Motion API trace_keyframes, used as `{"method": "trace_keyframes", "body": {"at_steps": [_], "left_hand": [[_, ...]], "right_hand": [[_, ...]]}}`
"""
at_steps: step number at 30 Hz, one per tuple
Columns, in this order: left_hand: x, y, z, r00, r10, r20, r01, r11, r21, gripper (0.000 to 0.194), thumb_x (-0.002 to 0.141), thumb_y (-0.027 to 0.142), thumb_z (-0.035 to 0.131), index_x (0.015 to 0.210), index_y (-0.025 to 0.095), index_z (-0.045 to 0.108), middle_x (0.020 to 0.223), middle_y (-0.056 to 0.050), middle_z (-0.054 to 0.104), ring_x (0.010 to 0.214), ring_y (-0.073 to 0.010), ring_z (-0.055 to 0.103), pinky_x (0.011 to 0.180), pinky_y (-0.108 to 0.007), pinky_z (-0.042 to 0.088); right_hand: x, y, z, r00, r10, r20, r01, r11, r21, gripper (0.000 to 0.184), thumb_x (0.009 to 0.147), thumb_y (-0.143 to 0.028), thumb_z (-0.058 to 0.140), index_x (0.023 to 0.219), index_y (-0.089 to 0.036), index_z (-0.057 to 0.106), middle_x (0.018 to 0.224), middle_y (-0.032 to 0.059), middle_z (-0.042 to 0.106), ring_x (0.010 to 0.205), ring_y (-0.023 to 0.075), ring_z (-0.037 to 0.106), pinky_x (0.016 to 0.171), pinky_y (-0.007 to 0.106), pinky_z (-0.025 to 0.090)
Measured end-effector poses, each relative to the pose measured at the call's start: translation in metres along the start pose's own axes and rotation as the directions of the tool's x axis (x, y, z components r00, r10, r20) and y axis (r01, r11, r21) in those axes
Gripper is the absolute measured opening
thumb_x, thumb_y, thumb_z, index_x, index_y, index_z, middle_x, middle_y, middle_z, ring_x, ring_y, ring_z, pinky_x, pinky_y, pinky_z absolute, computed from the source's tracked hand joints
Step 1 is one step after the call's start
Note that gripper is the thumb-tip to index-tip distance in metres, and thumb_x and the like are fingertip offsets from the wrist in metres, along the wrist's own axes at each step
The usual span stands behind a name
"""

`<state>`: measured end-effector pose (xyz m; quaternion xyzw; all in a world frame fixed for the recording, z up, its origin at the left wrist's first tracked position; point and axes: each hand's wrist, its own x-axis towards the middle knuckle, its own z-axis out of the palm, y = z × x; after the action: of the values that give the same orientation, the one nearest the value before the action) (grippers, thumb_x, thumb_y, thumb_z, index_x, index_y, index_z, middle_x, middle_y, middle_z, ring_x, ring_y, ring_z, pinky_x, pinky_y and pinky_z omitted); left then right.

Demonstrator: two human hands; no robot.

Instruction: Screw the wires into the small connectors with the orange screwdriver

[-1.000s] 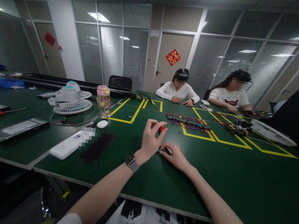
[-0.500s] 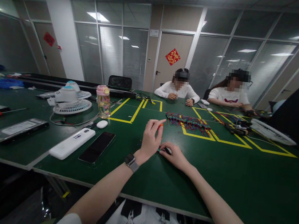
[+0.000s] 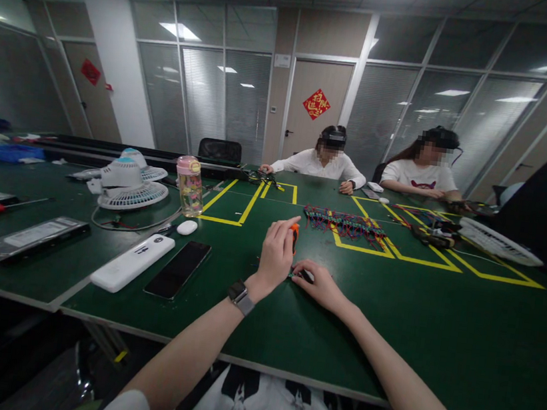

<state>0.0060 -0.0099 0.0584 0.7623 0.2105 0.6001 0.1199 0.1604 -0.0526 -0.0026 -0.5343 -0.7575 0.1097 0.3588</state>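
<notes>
My left hand (image 3: pixel 277 252), with a watch on the wrist, is closed around an upright orange-handled screwdriver (image 3: pixel 294 235). Most of the tool is hidden behind my fingers, and its tip cannot be seen. Just to the right and lower, my right hand (image 3: pixel 318 283) rests on the table with its fingers pinching a small green circuit board (image 3: pixel 290 274). Only a sliver of that board shows past the fingertips. Beyond both hands lies a row of similar small boards with red and blue wires (image 3: pixel 344 226).
The green table (image 3: pixel 438 334) carries yellow tape outlines. On my left are a black phone (image 3: pixel 177 269), a white power bank (image 3: pixel 133 263), a pink-lidded bottle (image 3: pixel 189 187) and a white fan (image 3: pixel 133 186). Two people (image 3: pixel 327 161) sit across the table.
My left fingers have turned around the screwdriver, so more of its orange handle shows. My right hand stays put. The person opposite has stretched an arm out towards the left of the view.
</notes>
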Motion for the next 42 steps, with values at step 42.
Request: {"method": "trace_keyframes", "body": {"at_steps": [42], "left_hand": [[-0.0009, 0.0007, 0.0002, 0.999, -0.007, -0.032, 0.010, 0.997, 0.082, 0.028, 0.093, 0.028, 0.044, 0.118, 0.022, 0.057, 0.101, -0.006, 0.051, 0.095, -0.0173, 0.052, 0.087, -0.032, 0.044]], "right_hand": [[-0.0001, -0.0058, -0.0024, 1.000, 0.012, 0.002, -0.012, 1.000, -0.015, 0.005, 0.080, -0.021, 0.060, 0.084, -0.019, 0.063, 0.091, 0.0051, 0.066, 0.087, 0.0192, 0.061, 0.081, 0.032, 0.047]]}}
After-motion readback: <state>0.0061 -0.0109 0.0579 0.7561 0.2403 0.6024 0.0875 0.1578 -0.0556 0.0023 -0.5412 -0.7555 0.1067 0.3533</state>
